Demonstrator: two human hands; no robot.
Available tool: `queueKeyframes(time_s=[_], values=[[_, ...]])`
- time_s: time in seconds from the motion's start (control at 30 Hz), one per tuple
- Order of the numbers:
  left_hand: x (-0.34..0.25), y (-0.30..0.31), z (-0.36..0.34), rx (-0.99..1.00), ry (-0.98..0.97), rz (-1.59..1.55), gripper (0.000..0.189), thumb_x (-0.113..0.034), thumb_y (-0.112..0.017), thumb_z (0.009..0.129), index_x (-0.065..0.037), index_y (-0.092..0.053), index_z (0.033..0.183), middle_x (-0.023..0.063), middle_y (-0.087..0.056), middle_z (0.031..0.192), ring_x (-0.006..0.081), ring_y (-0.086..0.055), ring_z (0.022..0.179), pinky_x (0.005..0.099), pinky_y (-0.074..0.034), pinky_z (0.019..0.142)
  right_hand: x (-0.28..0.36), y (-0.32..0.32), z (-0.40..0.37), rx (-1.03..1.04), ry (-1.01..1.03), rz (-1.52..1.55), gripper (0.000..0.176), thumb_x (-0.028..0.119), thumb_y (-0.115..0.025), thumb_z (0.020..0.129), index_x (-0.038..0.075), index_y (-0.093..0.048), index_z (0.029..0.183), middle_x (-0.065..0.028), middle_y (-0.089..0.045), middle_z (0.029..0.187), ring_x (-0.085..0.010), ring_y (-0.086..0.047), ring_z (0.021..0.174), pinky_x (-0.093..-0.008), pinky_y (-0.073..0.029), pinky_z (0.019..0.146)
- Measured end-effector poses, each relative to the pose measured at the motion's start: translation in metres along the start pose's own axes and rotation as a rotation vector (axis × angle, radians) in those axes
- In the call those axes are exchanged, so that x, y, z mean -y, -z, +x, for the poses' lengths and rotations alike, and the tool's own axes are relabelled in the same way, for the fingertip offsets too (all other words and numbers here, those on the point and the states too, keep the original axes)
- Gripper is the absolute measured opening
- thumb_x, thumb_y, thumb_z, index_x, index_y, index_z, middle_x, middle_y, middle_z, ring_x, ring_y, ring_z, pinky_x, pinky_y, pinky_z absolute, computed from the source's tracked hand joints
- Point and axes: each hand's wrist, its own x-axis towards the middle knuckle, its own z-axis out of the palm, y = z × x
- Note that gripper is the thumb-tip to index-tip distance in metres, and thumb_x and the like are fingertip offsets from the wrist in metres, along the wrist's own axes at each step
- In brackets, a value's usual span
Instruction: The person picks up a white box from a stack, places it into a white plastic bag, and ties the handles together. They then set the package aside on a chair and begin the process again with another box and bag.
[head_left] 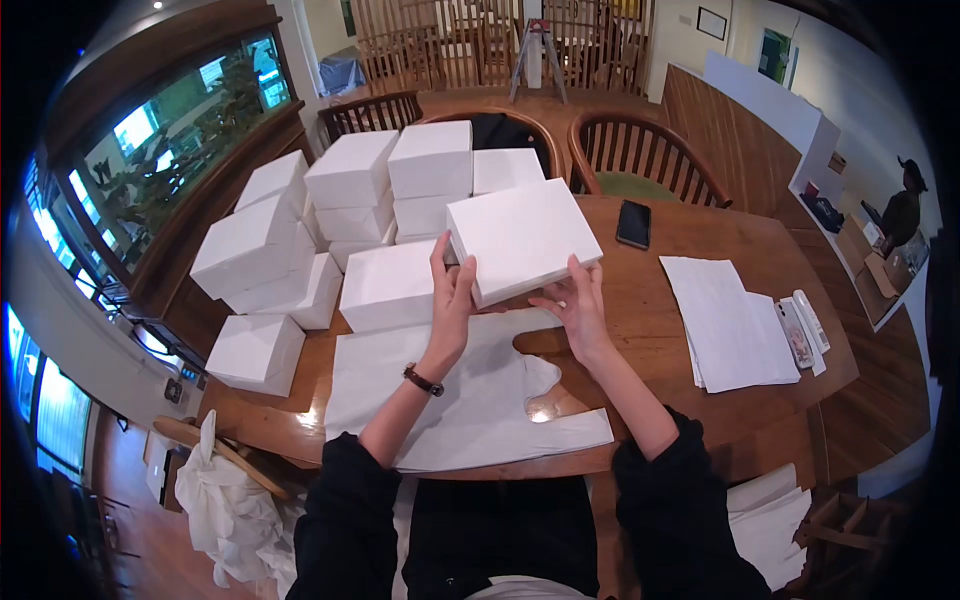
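Between my two hands a white box (pixel 525 235) is held up and tilted above the table. My left hand (pixel 452 290) grips its left side, with a watch strap on that wrist. My right hand (pixel 580 305) holds the near right corner, thumb on top and fingers beneath. Below lies a white sheet of paper (pixel 430 390) with an irregular cut-out on its right side. Just left of the held box, another white box (pixel 390 285) rests on the table. Stacked white boxes (pixel 350 165) stand behind it, several in all.
On the wooden table (pixel 640 320) lie a black phone (pixel 634 224), a stack of white paper (pixel 725 330) and a phone in a patterned case (pixel 793 332). Wooden chairs (pixel 645 150) stand along the far side. An aquarium (pixel 180 150) is at left. A person (pixel 903 205) is at far right.
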Motion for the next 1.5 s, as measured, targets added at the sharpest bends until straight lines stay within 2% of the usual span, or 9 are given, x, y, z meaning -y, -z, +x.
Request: queueKeyframes(time_s=[0.3,0.4,0.5,0.6,0.7,0.83,1.03,1.23,1.5], values=[[0.004,-0.008,-0.011,-0.016,-0.207,0.309,0.096,-0.015,-0.067,0.090,-0.018,0.002,0.156,0.0180,-0.030,0.146,0.0234,-0.056,0.111,0.0284,-0.057,0.067,-0.002,-0.007,-0.010,0.031,0.011,-0.066,0.081,0.042,-0.067,0.091,0.012,-0.013,0.143,-0.0197,-0.042,0.131,-0.0291,-0.051,0.120,-0.0473,-0.055,0.092],[0.001,-0.005,-0.010,-0.071,-0.184,0.276,0.094,-0.016,-0.067,0.090,-0.018,0.000,0.157,0.0165,-0.032,0.145,0.0195,-0.057,0.103,0.0256,-0.053,0.061,-0.005,-0.016,-0.014,-0.080,0.305,-0.294,0.090,0.044,-0.071,0.089,0.012,-0.011,0.147,-0.0227,-0.035,0.141,-0.0343,-0.039,0.133,-0.0530,-0.040,0.110],[-0.002,-0.002,-0.010,-0.095,-0.187,0.269,0.091,-0.016,-0.067,0.091,-0.017,-0.004,0.157,0.0152,-0.035,0.144,0.0176,-0.058,0.098,0.0245,-0.051,0.058,0.011,-0.010,-0.015,-0.092,0.925,-1.015,0.097,0.049,-0.078,0.079,0.018,-0.020,0.150,-0.0184,-0.029,0.149,-0.0374,-0.026,0.142,-0.0623,-0.012,0.119],[0.000,0.003,-0.009,-0.075,-0.173,0.255,0.088,-0.017,-0.067,0.091,-0.017,-0.008,0.157,0.0149,-0.038,0.142,0.0170,-0.059,0.095,0.0242,-0.050,0.056,0.016,-0.002,-0.013,0.088,1.114,-1.577,0.090,0.049,-0.082,0.069,0.025,-0.038,0.144,-0.0079,-0.033,0.150,-0.0364,-0.024,0.143,-0.0695,0.004,0.116],[0.000,0.007,-0.007,-0.054,-0.142,0.261,0.088,-0.019,-0.068,0.091,-0.015,-0.010,0.157,0.0152,-0.039,0.142,0.0167,-0.059,0.094,0.0237,-0.051,0.057,0.007,0.003,-0.005,0.110,1.148,-1.629,0.082,0.047,-0.083,0.067,0.030,-0.047,0.139,0.0032,-0.038,0.147,-0.0308,-0.029,0.142,-0.0742,0.009,0.112],[-0.001,0.002,-0.010,-0.044,-0.175,0.353,0.092,-0.019,-0.073,0.087,-0.012,-0.013,0.156,0.0167,-0.034,0.146,0.0215,-0.055,0.112,0.0294,-0.055,0.072,0.008,0.007,-0.003,0.037,1.175,-1.620,0.073,0.042,-0.081,0.070,0.029,-0.051,0.136,0.0052,-0.046,0.139,-0.0248,-0.034,0.139,-0.0737,0.007,0.113],[0.003,0.000,-0.014,-0.109,-0.801,0.961,0.103,-0.016,-0.086,0.072,-0.019,-0.024,0.153,0.0185,-0.015,0.155,0.0344,-0.031,0.139,0.0494,-0.034,0.110,0.016,0.002,-0.008,-0.037,1.111,-1.523,0.072,0.038,-0.083,0.067,0.027,-0.055,0.132,0.0038,-0.052,0.130,-0.0235,-0.041,0.133,-0.0732,0.004,0.113],[0.004,0.006,-0.014,-0.088,-0.959,1.607,0.088,-0.009,-0.083,0.066,-0.023,-0.046,0.144,0.0092,-0.032,0.154,0.0336,-0.029,0.142,0.0521,-0.026,0.116,0.016,-0.001,-0.013,0.045,1.123,-1.584,0.071,0.035,-0.083,0.065,0.027,-0.057,0.131,0.0029,-0.052,0.128,-0.0240,-0.042,0.131,-0.0726,0.002,0.114],[0.008,0.008,-0.013,-0.029,-0.878,1.503,0.089,0.001,-0.079,0.064,-0.021,-0.047,0.144,0.0056,-0.043,0.147,0.0318,-0.035,0.139,0.0491,-0.030,0.116,0.013,-0.003,-0.011,0.020,1.070,-1.537,0.077,0.038,-0.085,0.064,0.030,-0.053,0.133,0.0033,-0.047,0.131,-0.0236,-0.035,0.136,-0.0746,0.007,0.112]])
